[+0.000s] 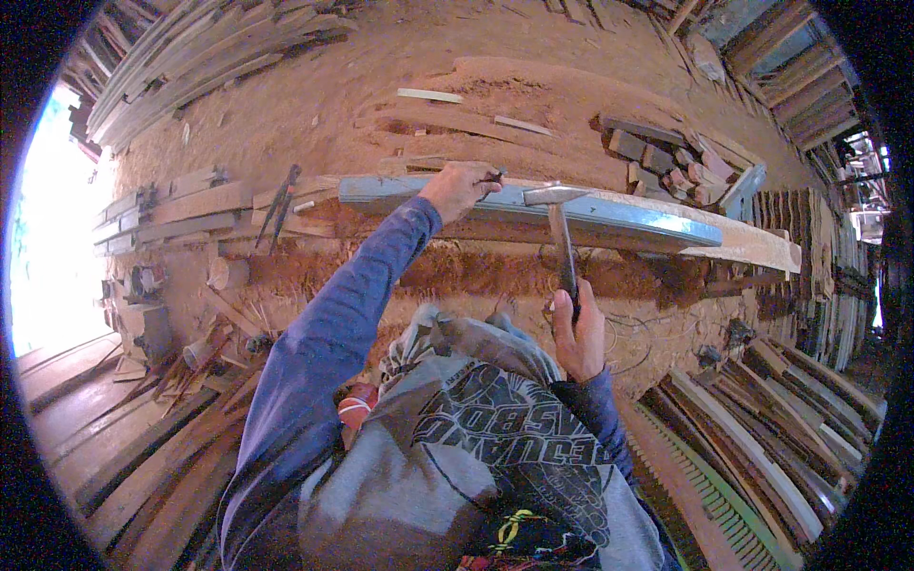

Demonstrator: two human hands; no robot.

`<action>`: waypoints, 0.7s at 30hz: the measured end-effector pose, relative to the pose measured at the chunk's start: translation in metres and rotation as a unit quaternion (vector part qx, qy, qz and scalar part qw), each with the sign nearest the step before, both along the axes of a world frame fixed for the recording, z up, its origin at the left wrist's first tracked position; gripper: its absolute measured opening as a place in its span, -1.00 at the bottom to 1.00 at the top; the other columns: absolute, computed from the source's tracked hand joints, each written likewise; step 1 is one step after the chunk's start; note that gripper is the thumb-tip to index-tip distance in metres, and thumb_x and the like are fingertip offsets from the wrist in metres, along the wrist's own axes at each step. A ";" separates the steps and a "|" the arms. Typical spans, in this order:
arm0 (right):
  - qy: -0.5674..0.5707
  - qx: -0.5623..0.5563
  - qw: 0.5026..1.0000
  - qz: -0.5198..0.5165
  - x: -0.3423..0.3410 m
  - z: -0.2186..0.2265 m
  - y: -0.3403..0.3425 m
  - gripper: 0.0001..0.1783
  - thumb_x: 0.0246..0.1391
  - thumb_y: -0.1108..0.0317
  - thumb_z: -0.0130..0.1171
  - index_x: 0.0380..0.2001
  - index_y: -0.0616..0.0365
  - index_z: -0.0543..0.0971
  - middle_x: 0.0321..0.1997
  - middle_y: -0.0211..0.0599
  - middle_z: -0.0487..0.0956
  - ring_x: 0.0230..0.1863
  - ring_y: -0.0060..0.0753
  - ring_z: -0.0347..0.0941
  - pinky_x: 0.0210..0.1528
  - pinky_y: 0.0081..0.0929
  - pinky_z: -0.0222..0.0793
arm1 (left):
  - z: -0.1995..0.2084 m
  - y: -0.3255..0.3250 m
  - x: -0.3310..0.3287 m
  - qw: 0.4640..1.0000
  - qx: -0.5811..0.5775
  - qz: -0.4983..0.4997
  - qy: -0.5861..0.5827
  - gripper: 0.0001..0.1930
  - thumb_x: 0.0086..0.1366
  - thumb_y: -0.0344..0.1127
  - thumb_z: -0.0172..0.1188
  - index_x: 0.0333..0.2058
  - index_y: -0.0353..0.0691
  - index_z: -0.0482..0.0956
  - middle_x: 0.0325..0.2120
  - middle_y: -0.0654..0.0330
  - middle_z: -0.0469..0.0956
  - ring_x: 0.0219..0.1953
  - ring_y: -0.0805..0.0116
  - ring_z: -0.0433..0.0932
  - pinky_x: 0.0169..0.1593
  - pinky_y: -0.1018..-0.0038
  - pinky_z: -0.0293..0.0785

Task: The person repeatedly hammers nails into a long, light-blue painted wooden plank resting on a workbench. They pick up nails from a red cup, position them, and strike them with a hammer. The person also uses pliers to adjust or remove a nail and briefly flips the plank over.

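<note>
Held over the long, straight, blue-painted bar (647,221), just right of the left hand (459,190): a hammer with a bright metal head and a long dark handle (566,249). Clamped in the right hand (583,335) by the handle's near end; impossible to tell whether touching the bar at the head. Probably stiff, sturdy and head-heavy; best gripped low on the handle, clear of the metal. As for the bar, likely rigid, fairly heavy and a little slick where painted; best taken near both ends. In the left hand, pinched between closed fingertips, a small dark piece (495,176), too small to identify. Along the bar's far side, a pale raw-timber beam (776,251); farther right, piled wooden blocks (628,145).
</note>
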State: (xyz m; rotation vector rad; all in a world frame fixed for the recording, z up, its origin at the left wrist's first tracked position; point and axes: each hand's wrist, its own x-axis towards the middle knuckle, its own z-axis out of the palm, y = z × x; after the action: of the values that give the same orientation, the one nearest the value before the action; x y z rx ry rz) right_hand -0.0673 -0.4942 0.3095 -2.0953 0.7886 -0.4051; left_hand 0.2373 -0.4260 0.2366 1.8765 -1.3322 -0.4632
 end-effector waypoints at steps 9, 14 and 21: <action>0.002 -0.107 0.994 -0.016 0.031 0.020 0.006 -0.57 0.32 0.12 0.00 0.06 0.23 0.42 -0.31 0.09 0.60 -0.35 0.25 0.53 -0.32 -0.03 0.45 | -0.007 -0.004 0.008 0.990 -0.074 -0.119 -0.038 -0.85 0.24 -0.35 0.20 -0.24 -0.22 0.64 -0.30 0.00 0.64 -0.19 -0.09 0.62 -0.10 0.15 0.51; 0.003 -0.063 0.998 -0.004 0.019 0.045 0.002 -0.61 0.32 0.12 0.03 -0.01 0.24 0.42 -0.32 -0.04 0.56 -0.45 0.07 0.50 -0.44 -0.12 0.41 | -0.006 -0.005 0.010 0.987 -0.068 -0.142 -0.038 -0.79 0.16 -0.47 0.13 -0.21 -0.22 0.63 -0.30 -0.01 0.64 -0.18 -0.09 0.62 -0.09 0.15 0.52; 0.109 -0.134 0.985 0.019 0.033 0.018 0.003 -0.67 0.35 0.11 0.01 -0.13 0.21 0.40 -0.47 0.05 0.54 -0.48 0.25 0.49 -0.50 0.02 0.28 | -0.004 -0.005 0.012 0.985 -0.066 -0.155 -0.049 -0.75 0.10 -0.48 0.15 -0.21 -0.20 0.64 -0.30 -0.04 0.63 -0.18 -0.12 0.61 -0.08 0.14 0.52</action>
State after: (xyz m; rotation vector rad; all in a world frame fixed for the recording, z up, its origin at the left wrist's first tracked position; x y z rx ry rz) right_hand -0.0346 -0.4913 0.3277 -2.4322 0.8568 -0.2758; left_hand 0.2490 -0.4314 0.2326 1.6072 -1.6897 -0.4307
